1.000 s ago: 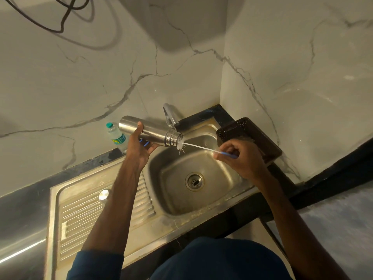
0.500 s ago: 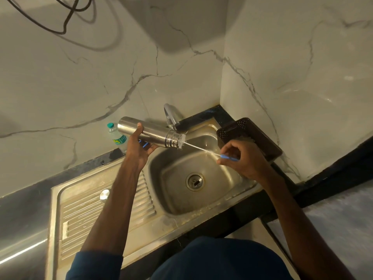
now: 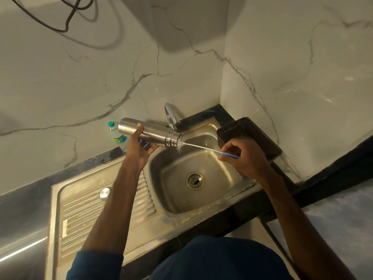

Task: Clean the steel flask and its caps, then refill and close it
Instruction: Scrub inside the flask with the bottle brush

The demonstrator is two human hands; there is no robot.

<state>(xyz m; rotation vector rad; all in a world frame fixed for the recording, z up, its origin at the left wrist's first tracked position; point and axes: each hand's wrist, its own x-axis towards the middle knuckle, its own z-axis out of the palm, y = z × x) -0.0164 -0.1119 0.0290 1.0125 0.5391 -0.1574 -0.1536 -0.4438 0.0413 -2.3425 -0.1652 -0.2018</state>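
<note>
Left hand [image 3: 139,146] gripping steel flask [image 3: 149,132], right hand [image 3: 245,156] pinching brush [image 3: 203,147], bristles now drawn out at mouth

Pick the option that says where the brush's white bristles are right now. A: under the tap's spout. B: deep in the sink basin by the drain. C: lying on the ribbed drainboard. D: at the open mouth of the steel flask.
D: the bristles flare out at the mouth of the steel flask, which the left hand holds sideways over the sink, while the right hand holds the brush's blue handle.
</note>
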